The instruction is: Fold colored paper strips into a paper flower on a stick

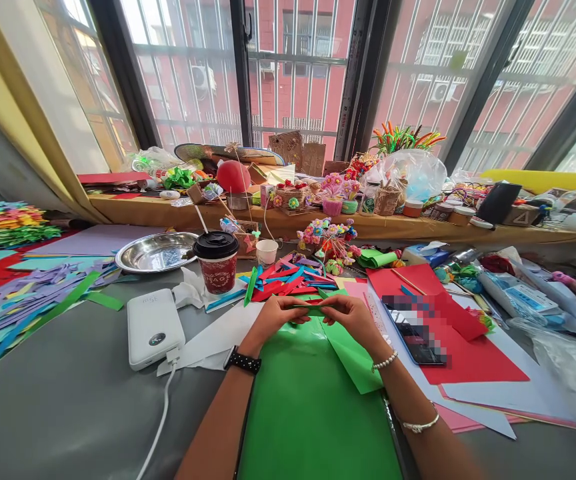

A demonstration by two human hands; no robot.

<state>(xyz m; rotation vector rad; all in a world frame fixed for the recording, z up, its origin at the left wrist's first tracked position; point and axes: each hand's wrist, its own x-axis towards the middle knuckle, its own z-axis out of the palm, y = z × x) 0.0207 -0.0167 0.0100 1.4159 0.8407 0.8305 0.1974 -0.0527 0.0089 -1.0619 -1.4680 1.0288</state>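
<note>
Between my two hands a narrow folded strip of green paper [314,310] is stretched level. My left hand [281,317] pinches its left end, and my right hand [347,315] pinches the right end. Both hands hover over a large green sheet [318,413] lying in front of me. A lighter green piece of paper [351,360] lies under my right wrist. Just beyond my fingers is a pile of red and blue paper strips [288,277]. The fingers partly cover the strip.
Left of my hands are a white power bank [154,327] with a cable, a lidded cup [217,263] and a metal plate [155,252]. To the right, a phone [415,333] lies on red paper [488,360]. Paper strips [33,307] cover the far left; a crowded windowsill [178,212] runs behind.
</note>
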